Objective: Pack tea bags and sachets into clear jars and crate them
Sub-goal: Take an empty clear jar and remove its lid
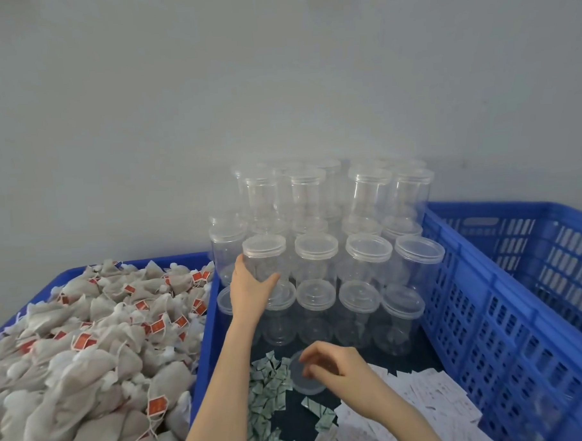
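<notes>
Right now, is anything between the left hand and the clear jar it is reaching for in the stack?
Nothing visible. The left hand already wraps the clear jar in the stack's second tier, its fingers curled on the wall. Neighbouring lidded jars stand beside it, not in between.

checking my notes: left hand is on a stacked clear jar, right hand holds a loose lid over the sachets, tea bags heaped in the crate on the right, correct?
Not quite: the head view shows the tea bags heaped on the left, not the right. The rest holds: left hand on a stacked clear jar, right hand holding a loose lid over the sachets.
</notes>
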`<action>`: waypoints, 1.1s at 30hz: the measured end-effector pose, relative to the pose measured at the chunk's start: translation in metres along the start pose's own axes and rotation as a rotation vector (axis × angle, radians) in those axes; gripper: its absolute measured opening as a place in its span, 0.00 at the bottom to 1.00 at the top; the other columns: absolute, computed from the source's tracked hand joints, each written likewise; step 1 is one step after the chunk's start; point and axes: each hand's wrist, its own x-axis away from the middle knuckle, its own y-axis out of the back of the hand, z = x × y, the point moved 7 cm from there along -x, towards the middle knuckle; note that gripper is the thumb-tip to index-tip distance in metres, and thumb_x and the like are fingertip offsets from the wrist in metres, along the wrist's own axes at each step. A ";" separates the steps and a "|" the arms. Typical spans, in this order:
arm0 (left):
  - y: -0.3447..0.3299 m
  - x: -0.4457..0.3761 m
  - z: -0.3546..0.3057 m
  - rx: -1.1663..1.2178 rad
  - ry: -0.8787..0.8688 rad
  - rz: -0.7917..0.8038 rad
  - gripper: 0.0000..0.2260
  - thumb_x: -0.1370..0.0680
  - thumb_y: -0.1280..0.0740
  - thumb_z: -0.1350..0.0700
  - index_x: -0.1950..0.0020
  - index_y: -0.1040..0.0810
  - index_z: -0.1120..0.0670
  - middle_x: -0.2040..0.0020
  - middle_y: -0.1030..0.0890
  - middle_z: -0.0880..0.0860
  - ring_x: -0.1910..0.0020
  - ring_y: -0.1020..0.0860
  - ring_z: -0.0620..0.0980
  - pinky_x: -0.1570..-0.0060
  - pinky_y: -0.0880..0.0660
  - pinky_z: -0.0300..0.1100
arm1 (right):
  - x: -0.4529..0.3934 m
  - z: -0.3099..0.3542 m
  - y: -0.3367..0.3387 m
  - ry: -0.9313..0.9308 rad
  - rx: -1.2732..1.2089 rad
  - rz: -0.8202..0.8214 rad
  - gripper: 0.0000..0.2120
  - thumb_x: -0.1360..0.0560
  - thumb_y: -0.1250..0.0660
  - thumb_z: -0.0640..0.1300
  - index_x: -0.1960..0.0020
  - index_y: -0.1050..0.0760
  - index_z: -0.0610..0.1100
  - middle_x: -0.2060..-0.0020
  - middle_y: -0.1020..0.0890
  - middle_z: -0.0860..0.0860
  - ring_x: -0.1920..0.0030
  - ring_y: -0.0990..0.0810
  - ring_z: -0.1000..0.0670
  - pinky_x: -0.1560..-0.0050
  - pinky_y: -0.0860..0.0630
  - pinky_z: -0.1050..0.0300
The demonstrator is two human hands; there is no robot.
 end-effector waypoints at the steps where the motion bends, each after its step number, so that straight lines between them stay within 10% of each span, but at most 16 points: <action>1: 0.005 0.002 -0.001 0.004 0.004 -0.027 0.40 0.29 0.24 0.50 0.24 0.41 0.55 0.29 0.31 0.55 0.31 0.31 0.56 0.35 0.31 0.52 | 0.000 0.001 0.001 0.001 -0.006 -0.009 0.13 0.20 0.37 0.37 0.52 0.23 0.56 0.60 0.16 0.61 0.52 0.18 0.62 0.52 0.27 0.71; 8: 0.045 0.028 -0.031 0.152 -0.053 -0.152 0.37 0.29 0.24 0.51 0.25 0.40 0.52 0.33 0.29 0.48 0.34 0.29 0.51 0.34 0.30 0.51 | -0.004 0.011 0.016 0.055 -0.049 -0.158 0.11 0.19 0.36 0.37 0.48 0.24 0.53 0.54 0.16 0.55 0.50 0.19 0.62 0.49 0.26 0.70; 20: 0.070 0.081 -0.060 0.217 -0.094 0.180 0.38 0.30 0.24 0.50 0.25 0.39 0.47 0.34 0.27 0.45 0.35 0.28 0.46 0.36 0.30 0.48 | -0.011 0.031 0.042 0.142 -0.332 -0.331 0.15 0.22 0.31 0.48 0.39 0.30 0.59 0.40 0.22 0.59 0.39 0.22 0.60 0.46 0.25 0.68; 24: 0.054 0.107 -0.063 0.206 -0.111 0.413 0.33 0.31 0.23 0.49 0.31 0.34 0.41 0.39 0.23 0.40 0.40 0.25 0.38 0.46 0.28 0.33 | -0.009 0.031 0.034 0.182 -0.419 -0.270 0.43 0.38 0.24 0.68 0.29 0.38 0.62 0.33 0.27 0.67 0.33 0.30 0.68 0.35 0.31 0.69; 33: 0.027 0.129 -0.051 0.227 -0.052 0.616 0.25 0.27 0.27 0.47 0.37 0.37 0.36 0.34 0.30 0.41 0.42 0.27 0.32 0.53 0.28 0.27 | 0.005 0.009 0.024 0.135 -0.437 -0.154 0.44 0.41 0.19 0.46 0.29 0.33 0.52 0.35 0.21 0.54 0.33 0.23 0.51 0.33 0.25 0.51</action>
